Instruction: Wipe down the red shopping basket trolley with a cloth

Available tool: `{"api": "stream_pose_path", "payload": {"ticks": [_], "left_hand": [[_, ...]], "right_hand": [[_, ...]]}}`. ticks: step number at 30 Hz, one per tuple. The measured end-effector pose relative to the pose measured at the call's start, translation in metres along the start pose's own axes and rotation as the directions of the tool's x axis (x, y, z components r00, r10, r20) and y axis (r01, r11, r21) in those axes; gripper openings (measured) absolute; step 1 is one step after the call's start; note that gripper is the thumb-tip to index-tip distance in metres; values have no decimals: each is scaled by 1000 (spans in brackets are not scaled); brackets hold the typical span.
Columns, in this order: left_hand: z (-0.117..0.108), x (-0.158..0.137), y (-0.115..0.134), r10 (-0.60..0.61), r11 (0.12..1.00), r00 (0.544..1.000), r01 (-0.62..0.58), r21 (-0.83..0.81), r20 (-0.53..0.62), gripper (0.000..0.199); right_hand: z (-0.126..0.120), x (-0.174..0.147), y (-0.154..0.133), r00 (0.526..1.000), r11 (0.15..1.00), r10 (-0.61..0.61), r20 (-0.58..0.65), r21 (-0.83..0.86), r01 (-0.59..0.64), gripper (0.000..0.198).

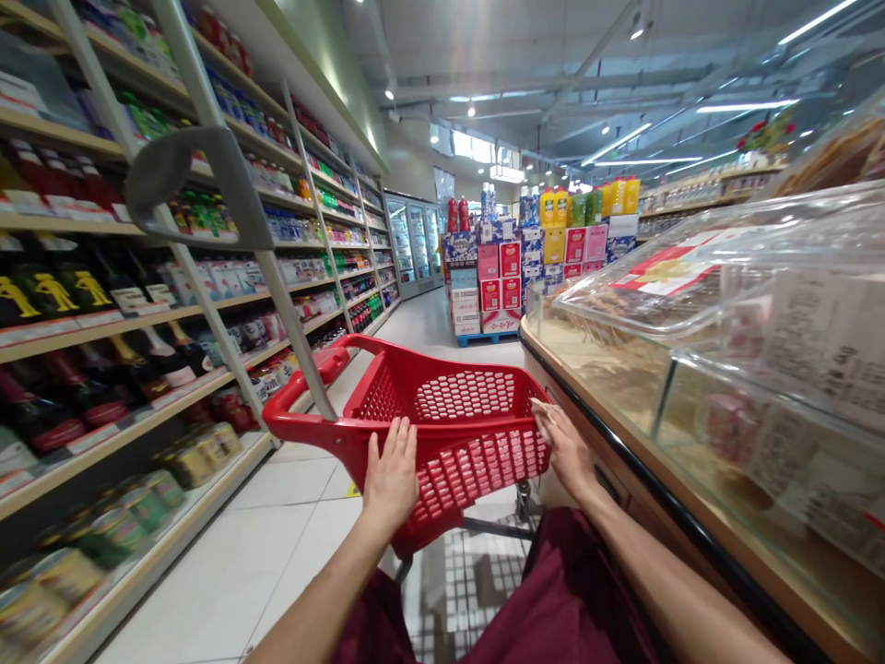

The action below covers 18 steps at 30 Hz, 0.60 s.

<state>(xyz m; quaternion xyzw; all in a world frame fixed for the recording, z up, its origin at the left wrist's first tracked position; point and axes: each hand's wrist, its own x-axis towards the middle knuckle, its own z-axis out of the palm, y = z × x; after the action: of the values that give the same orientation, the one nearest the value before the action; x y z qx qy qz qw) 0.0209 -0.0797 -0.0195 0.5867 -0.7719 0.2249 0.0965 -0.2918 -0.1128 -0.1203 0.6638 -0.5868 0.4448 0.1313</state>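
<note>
A red plastic shopping cart point(477, 397) stands sideways right in front of me, its basket walls pierced with rows of holes. My left hand point(393, 470) lies with stretched fingers against the near side of the basket, below the rim. At the basket's right end, my right hand point(563, 443) has its fingers closed around the corner of the rim. A small whitish patch shows by those fingertips, too small to name. Beside the cart's handle end, a grey metal pole point(280, 277) rises, bearing a grey plastic hooked piece point(200, 189).
Shelves point(207, 304) packed with bottles and cans run along the left. A glass-edged display counter point(608, 369) with clear-lidded packages point(691, 267) borders the right side close by. Ahead stand stacked drink cartons point(499, 281) on a blue pallet, and glass-door fridges point(415, 240).
</note>
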Motion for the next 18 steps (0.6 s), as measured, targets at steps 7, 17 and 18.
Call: {"api": "stream_pose_path", "payload": {"ticks": [7, 17, 18], "left_hand": [[-1, -1, -2, -19, 1000, 1000, 19, -13, 17, 63], [-2, -3, -1, -32, 999, 999, 33, -29, 40, 65], [-3, -3, -2, -34, 999, 998, 35, -26, 43, 65]], "right_hand": [[-7, -11, 16, 993, 994, 111, 47, -21, -110, 50], [16, 40, -82, 963, 982, -179, 199, 90, 164, 52], [19, 38, -91, 954, 974, -218, 207, 108, 199, 52]]}}
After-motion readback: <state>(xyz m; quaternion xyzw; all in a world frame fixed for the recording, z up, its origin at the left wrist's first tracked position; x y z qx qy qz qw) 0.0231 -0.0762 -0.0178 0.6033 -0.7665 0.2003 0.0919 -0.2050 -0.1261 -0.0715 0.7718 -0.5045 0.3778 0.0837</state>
